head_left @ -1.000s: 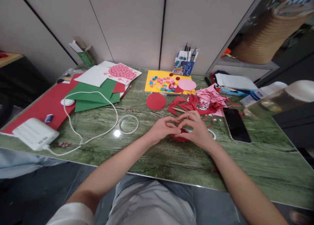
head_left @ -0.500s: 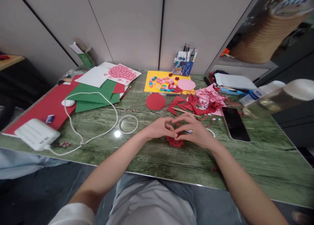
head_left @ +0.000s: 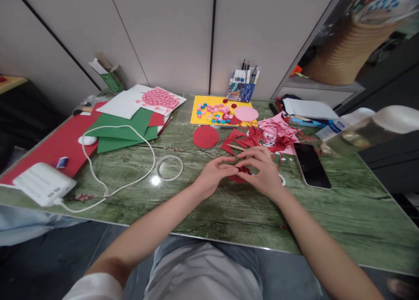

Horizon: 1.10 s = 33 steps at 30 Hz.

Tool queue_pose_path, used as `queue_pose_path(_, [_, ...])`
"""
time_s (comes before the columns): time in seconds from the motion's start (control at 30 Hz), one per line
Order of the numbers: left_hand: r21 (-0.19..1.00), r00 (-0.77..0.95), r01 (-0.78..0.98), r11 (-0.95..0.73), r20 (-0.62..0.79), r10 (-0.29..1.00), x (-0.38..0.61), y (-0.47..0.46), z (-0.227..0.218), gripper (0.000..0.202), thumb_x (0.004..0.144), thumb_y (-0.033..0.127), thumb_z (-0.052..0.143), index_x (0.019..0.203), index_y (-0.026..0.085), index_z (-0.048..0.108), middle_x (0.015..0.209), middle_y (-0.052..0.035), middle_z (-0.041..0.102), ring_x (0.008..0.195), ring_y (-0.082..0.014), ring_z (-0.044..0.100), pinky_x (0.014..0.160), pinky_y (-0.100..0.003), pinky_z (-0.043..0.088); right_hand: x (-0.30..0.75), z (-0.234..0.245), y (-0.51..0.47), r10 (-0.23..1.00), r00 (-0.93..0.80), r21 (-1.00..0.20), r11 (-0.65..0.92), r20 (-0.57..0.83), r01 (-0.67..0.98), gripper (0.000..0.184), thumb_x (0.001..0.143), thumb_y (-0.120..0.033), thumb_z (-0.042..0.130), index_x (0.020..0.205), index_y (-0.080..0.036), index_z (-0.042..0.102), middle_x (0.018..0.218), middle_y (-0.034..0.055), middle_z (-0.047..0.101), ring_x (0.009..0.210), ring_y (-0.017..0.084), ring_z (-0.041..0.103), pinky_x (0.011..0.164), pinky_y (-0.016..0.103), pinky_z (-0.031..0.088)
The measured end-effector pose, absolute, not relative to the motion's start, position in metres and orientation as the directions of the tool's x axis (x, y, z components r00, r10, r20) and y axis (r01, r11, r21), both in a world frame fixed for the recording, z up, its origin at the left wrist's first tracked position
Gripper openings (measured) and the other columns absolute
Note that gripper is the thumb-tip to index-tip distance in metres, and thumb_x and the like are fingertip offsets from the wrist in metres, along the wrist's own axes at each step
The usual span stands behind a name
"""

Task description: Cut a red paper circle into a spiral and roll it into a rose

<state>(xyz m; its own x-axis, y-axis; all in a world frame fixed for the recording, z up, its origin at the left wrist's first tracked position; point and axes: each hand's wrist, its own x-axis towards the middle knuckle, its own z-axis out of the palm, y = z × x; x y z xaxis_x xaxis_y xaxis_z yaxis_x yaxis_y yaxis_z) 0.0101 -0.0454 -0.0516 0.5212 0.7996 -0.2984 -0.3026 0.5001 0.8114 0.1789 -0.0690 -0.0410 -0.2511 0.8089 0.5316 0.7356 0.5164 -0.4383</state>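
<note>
My left hand [head_left: 213, 175] and my right hand [head_left: 261, 171] meet over the near middle of the table, both closed with thumbs and fingers pinched. Between them they hold a piece of red cut paper [head_left: 241, 178], much of it covered by my fingers. Just beyond my fingertips lies a thin wooden stick [head_left: 237, 147], beside red paper scraps [head_left: 240, 139]. To the right of my right hand a white loop [head_left: 282, 179] peeks out; the rest of that object is hidden. A red paper circle [head_left: 206, 137] lies flat ahead of my left hand.
Pink shredded paper [head_left: 278, 127] and a phone [head_left: 312, 165] lie right, near a leaning bottle [head_left: 360, 136]. A yellow sheet [head_left: 196, 119] bears small coloured pieces. Left are a tape ring [head_left: 158, 168], green sheets [head_left: 122, 144] and a white power bank [head_left: 44, 184] with a looped cable.
My fingers have shifted on the red paper and drawn closer together at its edge. The paper has turned or tilted, its scalloped edge showing less. The view has shifted slightly.
</note>
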Motion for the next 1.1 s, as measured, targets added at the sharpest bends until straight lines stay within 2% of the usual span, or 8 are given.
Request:
queue_pose_path(0.27, [0.824, 0.544, -0.258, 0.504, -0.307, 0.781, 0.006, -0.039, -0.051, 0.045, 0.054, 0.017, 0.079, 0.094, 0.013, 0.061, 0.061, -0.0007, 0.068, 0.060, -0.0117, 0.062, 0.072, -0.027, 0.043, 0.182, -0.039, -0.069, 0.806, -0.315, -0.461, 0.556, 0.501, 0.692, 0.013, 0.072, -0.036, 0.070, 0.083, -0.029, 0.070, 0.097, 0.0026, 0.068, 0.102, 0.025, 0.050, 0.091, 0.046, 0.039])
queue_pose_path(0.53, [0.907, 0.590, -0.123, 0.403, -0.259, 0.764, 0.000, -0.034, -0.048, 0.046, 0.057, 0.019, 0.078, 0.098, 0.015, 0.059, 0.066, -0.0008, 0.069, 0.060, -0.0112, 0.062, 0.066, -0.025, 0.043, 0.186, -0.035, -0.070, 0.816, -0.377, -0.510, 0.570, 0.437, 0.644, 0.015, 0.076, -0.030, 0.068, 0.090, -0.031, 0.071, 0.099, 0.0023, 0.067, 0.106, 0.025, 0.048, 0.092, 0.047, 0.041])
queue_pose_path(0.73, [0.961, 0.665, 0.048, 0.272, -0.235, 0.709, -0.010, -0.029, -0.044, 0.049, 0.060, 0.021, 0.075, 0.105, 0.017, 0.055, 0.073, -0.0035, 0.069, 0.062, -0.0132, 0.062, 0.061, -0.024, 0.043, 0.184, -0.040, -0.070, 0.791, -0.411, -0.484, 0.606, 0.453, 0.632, 0.014, 0.073, -0.032, 0.070, 0.087, -0.031, 0.072, 0.099, 0.0015, 0.068, 0.105, 0.025, 0.046, 0.092, 0.046, 0.041])
queue_pose_path(0.9, [0.972, 0.764, 0.135, 0.192, -0.226, 0.605, -0.017, -0.020, -0.043, 0.048, 0.062, 0.022, 0.073, 0.106, 0.015, 0.057, 0.070, -0.0031, 0.068, 0.063, -0.0141, 0.062, 0.061, -0.024, 0.043, 0.177, -0.041, -0.071, 0.774, -0.453, -0.471, 0.630, 0.441, 0.617, 0.014, 0.071, -0.035, 0.071, 0.084, -0.031, 0.072, 0.098, 0.0017, 0.068, 0.103, 0.025, 0.047, 0.089, 0.045, 0.042])
queue_pose_path(1.0, [0.967, 0.741, 0.106, 0.233, -0.233, 0.630, -0.014, -0.022, -0.043, 0.049, 0.061, 0.022, 0.074, 0.106, 0.015, 0.057, 0.070, -0.0028, 0.068, 0.063, -0.0139, 0.062, 0.062, -0.025, 0.043, 0.178, -0.041, -0.071, 0.778, -0.433, -0.459, 0.622, 0.456, 0.635, 0.012, 0.072, -0.034, 0.070, 0.083, -0.030, 0.072, 0.098, 0.0023, 0.068, 0.102, 0.024, 0.048, 0.089, 0.045, 0.041])
queue_pose_path(1.1, [0.938, 0.614, -0.059, 0.341, -0.236, 0.753, -0.003, -0.031, -0.046, 0.048, 0.062, 0.020, 0.074, 0.106, 0.016, 0.056, 0.071, -0.0017, 0.069, 0.065, -0.0118, 0.062, 0.069, -0.025, 0.044, 0.181, -0.041, -0.069, 0.784, -0.340, -0.435, 0.585, 0.519, 0.685, 0.010, 0.074, -0.032, 0.069, 0.083, -0.028, 0.072, 0.096, 0.0030, 0.068, 0.099, 0.024, 0.049, 0.089, 0.045, 0.041])
